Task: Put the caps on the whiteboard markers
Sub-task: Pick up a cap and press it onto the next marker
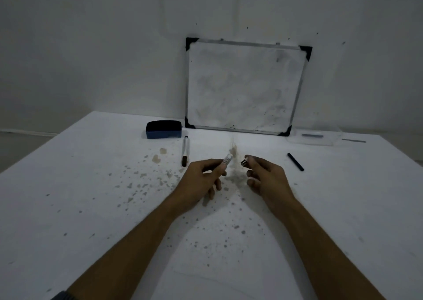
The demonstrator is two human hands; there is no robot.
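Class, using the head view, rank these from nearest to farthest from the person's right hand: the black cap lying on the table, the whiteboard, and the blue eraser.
From the right hand:
1. Black cap, just to its right on the table.
2. Whiteboard, leaning against the wall straight ahead.
3. Blue eraser, far left, by the whiteboard's lower left corner.

Marker (225,163) and cap (244,162) in hands.

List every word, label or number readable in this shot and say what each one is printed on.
None can be read.
White whiteboard marker held in the left hand: dark print on the barrel, too blurred to read.
White marker lying on the table: no legible print.
Blue block eraser and framed whiteboard: only smudges.
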